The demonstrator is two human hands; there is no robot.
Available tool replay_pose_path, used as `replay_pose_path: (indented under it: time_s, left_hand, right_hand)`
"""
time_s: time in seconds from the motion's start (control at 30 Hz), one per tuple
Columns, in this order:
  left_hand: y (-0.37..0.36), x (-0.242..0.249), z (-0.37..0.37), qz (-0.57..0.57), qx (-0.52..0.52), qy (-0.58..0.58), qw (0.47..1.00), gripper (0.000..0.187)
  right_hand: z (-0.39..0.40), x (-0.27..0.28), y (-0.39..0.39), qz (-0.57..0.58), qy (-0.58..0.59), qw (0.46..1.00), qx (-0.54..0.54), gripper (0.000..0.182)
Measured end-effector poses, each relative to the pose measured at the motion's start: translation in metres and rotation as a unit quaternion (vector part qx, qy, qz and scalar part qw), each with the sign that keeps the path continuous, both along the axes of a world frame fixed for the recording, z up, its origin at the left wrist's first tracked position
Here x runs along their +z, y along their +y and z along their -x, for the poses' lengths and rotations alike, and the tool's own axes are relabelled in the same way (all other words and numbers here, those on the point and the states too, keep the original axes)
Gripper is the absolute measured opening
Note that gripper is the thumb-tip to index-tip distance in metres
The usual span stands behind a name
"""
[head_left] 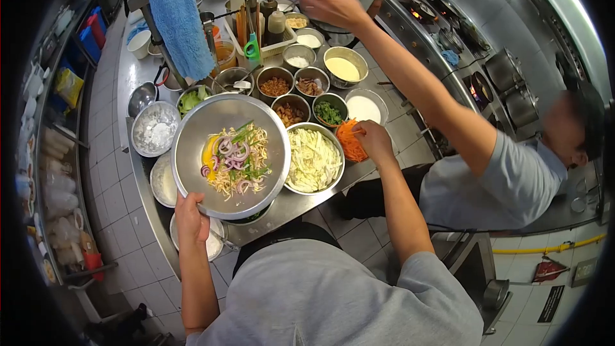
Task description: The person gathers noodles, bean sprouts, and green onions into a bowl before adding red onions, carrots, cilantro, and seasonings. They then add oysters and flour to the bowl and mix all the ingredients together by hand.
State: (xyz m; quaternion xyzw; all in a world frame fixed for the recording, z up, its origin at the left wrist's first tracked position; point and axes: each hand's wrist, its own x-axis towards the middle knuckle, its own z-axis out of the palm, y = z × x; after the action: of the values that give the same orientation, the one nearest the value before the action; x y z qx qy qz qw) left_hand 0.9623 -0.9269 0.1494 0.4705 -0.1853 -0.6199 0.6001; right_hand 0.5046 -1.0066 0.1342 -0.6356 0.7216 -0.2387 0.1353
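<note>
My left hand [191, 218] grips the near rim of a wide metal mixing bowl [192, 134], tilted toward me. Inside it lie bean sprouts [255, 147], sliced red onion [232, 154], yellow pepper strips [209, 151] and some green stalks. My right hand [377, 143] reaches down into a container of shredded carrot [351, 142], its fingers closed on some strands. Just left of the carrot stands a bowl of shredded cabbage [312, 160]. Behind it is a tin of chopped green herbs [329, 113].
A co-worker's arm [423, 80] stretches over the right side of the counter. Several tins, a pale yellow liquid bowl [344, 66] and a flour bowl [155, 129] crowd the steel counter. A blue towel [179, 19] hangs at the left. Lit burners [479, 90] are on the right.
</note>
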Motion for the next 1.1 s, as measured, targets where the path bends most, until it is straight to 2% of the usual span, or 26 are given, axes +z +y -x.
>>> replay_pose_path:
  time_s: [0.13, 0.2, 0.23, 0.3, 0.33, 0.4, 0.47, 0.53, 0.6, 0.7, 0.73, 0.8, 0.9, 1.0, 1.1]
  left_hand:
    - [0.01, 0.007, -0.015, 0.002, -0.024, -0.004, 1.0, 0.054]
    - [0.017, 0.007, -0.024, 0.001, -0.019, 0.002, 1.0, 0.052]
    - [0.018, 0.003, -0.028, 0.007, -0.03, -0.006, 1.0, 0.051]
    - [0.02, -0.004, -0.037, 0.009, -0.044, -0.014, 0.999, 0.05]
    - [0.019, -0.007, -0.039, 0.012, -0.045, -0.016, 0.999, 0.05]
    - [0.017, -0.011, -0.041, 0.003, -0.055, 0.0, 0.998, 0.051]
    - [0.015, -0.015, -0.042, 0.019, -0.064, 0.005, 0.998, 0.052]
    - [0.016, -0.01, -0.041, 0.009, -0.074, 0.01, 0.997, 0.054]
    - [0.016, -0.004, -0.041, 0.007, -0.082, -0.011, 0.997, 0.053]
    - [0.017, -0.003, -0.044, 0.008, -0.097, 0.003, 0.995, 0.058]
    - [0.018, -0.003, -0.045, 0.009, -0.096, 0.0, 0.995, 0.055]
    - [0.021, -0.003, -0.049, 0.009, -0.094, -0.001, 0.995, 0.052]
    - [0.027, -0.002, -0.06, -0.008, -0.099, -0.006, 0.995, 0.053]
    - [0.03, -0.005, -0.072, -0.008, -0.105, -0.009, 0.994, 0.053]
    - [0.03, -0.006, -0.074, 0.011, -0.094, -0.006, 0.995, 0.053]
  right_hand:
    - [0.01, -0.022, -0.002, 0.05, -0.023, 0.998, -0.01, 0.013]
    - [0.012, -0.029, -0.003, 0.051, -0.168, 0.979, -0.1, 0.012]
    - [0.013, -0.03, -0.003, 0.051, -0.167, 0.98, -0.097, 0.012]
    - [0.007, -0.026, 0.001, 0.058, -0.403, 0.906, -0.116, 0.015]
    - [0.0, -0.022, 0.006, 0.061, -0.405, 0.905, -0.116, 0.015]
    - [-0.018, -0.004, 0.015, 0.037, -0.532, 0.84, -0.102, 0.019]
    - [-0.055, 0.019, 0.024, 0.007, -0.56, 0.827, -0.057, 0.018]
    - [-0.111, 0.044, 0.033, -0.046, -0.587, 0.806, 0.057, 0.017]
    - [-0.164, 0.061, 0.036, -0.073, -0.563, 0.813, 0.134, 0.02]
    - [-0.235, 0.073, 0.035, -0.115, -0.456, 0.85, 0.238, 0.024]
    - [-0.253, 0.079, 0.034, -0.135, -0.363, 0.883, 0.266, 0.019]
    - [-0.281, 0.09, 0.032, -0.078, -0.232, 0.919, 0.309, 0.015]
    - [-0.297, 0.102, 0.024, -0.044, -0.158, 0.934, 0.317, 0.016]
    - [-0.294, 0.11, 0.017, -0.062, -0.171, 0.935, 0.304, 0.021]
    - [-0.289, 0.119, 0.02, -0.058, -0.159, 0.94, 0.297, 0.019]
